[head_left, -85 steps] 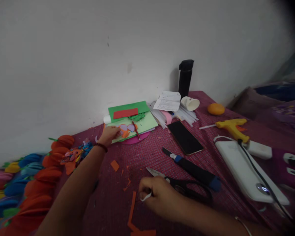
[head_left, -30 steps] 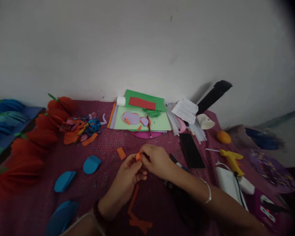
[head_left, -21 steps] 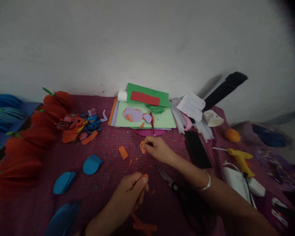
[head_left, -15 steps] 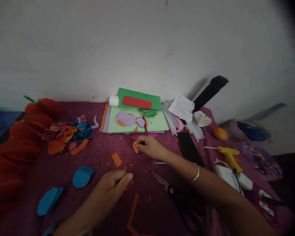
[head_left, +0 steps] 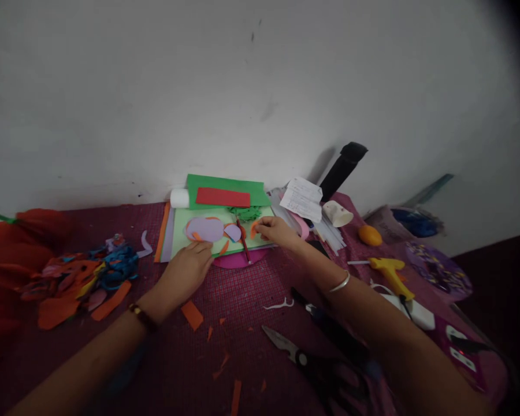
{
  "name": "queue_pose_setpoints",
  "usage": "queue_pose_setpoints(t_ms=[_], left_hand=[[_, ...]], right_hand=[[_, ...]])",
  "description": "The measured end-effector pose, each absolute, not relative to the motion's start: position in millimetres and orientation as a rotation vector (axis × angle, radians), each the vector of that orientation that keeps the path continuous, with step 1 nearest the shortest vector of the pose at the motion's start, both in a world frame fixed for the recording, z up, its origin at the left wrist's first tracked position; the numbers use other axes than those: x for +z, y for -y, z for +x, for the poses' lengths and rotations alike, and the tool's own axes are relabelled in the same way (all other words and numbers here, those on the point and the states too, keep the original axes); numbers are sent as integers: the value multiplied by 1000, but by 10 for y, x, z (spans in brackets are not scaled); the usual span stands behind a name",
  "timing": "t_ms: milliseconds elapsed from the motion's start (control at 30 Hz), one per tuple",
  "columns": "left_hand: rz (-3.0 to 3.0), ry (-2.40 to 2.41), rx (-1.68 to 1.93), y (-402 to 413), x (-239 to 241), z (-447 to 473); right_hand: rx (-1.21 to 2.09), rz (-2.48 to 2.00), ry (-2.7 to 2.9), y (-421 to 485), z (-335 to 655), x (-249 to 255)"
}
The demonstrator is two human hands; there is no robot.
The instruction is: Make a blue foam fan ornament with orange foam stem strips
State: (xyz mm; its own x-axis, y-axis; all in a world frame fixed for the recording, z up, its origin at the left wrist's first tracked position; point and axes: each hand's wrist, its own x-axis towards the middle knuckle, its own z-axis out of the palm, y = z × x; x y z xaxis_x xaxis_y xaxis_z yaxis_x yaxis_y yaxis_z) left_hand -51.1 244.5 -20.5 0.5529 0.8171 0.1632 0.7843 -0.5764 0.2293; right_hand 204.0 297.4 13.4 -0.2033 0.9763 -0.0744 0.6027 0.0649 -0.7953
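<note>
Head view: both bare hands reach toward the paper stack at the back of the tabletop (head_left: 242, 300), near the wall.
Right hand (head_left: 279, 231): thumb and fingertips pinched on a small orange piece (head_left: 253, 229).
Orange piece: at the right part of the pale green sheet (head_left: 179, 231), right of the pencil (head_left: 244, 240); whether it touches the sheet cannot be told.
Left hand (head_left: 189, 267): fingers at the sheet's front edge, just below the larger lilac cutout (head_left: 208, 229); I cannot tell whether they grip anything.
Pencil: lies slanted, its lower end over the magenta paper (head_left: 238, 262); a light wrist should avoid rolling it.
Pinch: best kept light and near the rim, since thin paper this small would probably crease.
Left fingers: resting flat, they could steady the stack without nudging the loose cutouts.
Scissors (head_left: 281, 342): on the tabletop beside the cutter (head_left: 329, 326), near the right forearm; elbow room matters there.
</note>
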Motion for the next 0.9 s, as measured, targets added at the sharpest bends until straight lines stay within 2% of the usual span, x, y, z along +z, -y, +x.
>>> queue_pose_setpoints(t_ms=[167, 433, 533, 700, 900], left_hand=[[2618, -1370, 515, -2425, -191, -559], [2458, -1592, 578, -2335, -139, -728], [2541, -1554, 465, -2359, -174, -705], [2643, -1572, 13, -2376, -168, -596], [2587, -1566, 76, -2364, -188, -564]], right_hand=[[902, -1516, 2053, -2909, 1656, 77], [544, -1587, 2309, -2948, 1121, 27], [385, -1605, 2390, -2917, 1048, 4], [261, -1593, 2478, -2901, 1071, 58], [168, -1672, 2377, -2922, 1483, 203]])
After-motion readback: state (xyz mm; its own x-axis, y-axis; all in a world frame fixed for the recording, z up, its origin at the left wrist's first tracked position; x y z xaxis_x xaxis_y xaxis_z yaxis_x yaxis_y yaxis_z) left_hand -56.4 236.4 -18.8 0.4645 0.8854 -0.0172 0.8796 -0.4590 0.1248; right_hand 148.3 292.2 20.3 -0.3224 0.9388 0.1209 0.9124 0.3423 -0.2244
